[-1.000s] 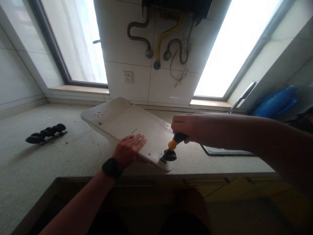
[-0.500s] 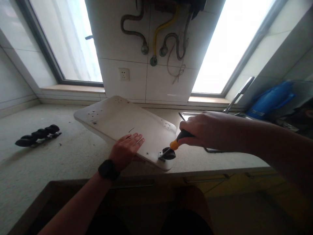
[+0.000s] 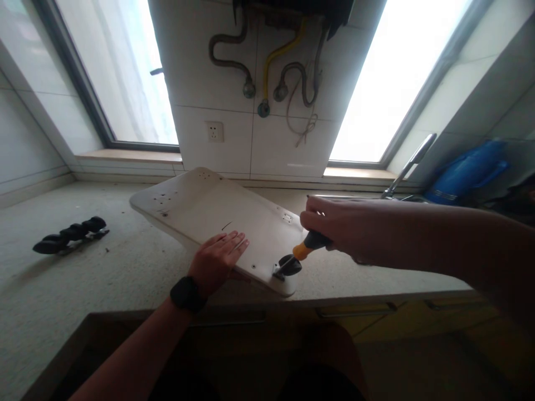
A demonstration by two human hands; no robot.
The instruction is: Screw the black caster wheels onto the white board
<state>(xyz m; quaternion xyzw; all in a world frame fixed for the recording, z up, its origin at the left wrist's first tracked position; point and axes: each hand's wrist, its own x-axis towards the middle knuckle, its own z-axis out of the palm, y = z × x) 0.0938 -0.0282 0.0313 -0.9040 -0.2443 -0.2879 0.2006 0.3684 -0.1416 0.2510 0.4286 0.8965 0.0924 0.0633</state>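
Head view, looking forward and down over the front edge of the desk (image 3: 104, 278), a speckled pale stone top with wooden drawer fronts below it. Nearest, the left hand (image 3: 217, 262), a dark watch (image 3: 187, 293) on its wrist, lies flat and open, fingers stretched, palm pressed on the near part of a cream board (image 3: 217, 214); it grips nothing. That board is wide, smooth, round-cornered, pierced with clusters of small screw holes at its far left end and near its right edge, one short dark scratch near the middle. It rests on the desk tilted, far left end raised, near right corner low and just at the desk's front edge. At that near corner sits a black caster wheel (image 3: 289, 264) on a metal bracket. Right hand (image 3: 334, 225) is closed in a fist around the black-and-orange handle of a screwdriver (image 3: 304, 247), shaft angled down-left with its tip at the caster bracket; the tip itself is hidden by the wheel. Well apart to the left, a row of black caster wheels (image 3: 69, 234) lies on the desk. Behind the right forearm, a sink rim and a chrome faucet (image 3: 412, 161); a blue container (image 3: 463, 172) further right. Far wall: white tiles, a socket (image 3: 214, 131), grey and yellow hoses (image 3: 276, 61) hanging beneath a dark unit, bright windows either side.
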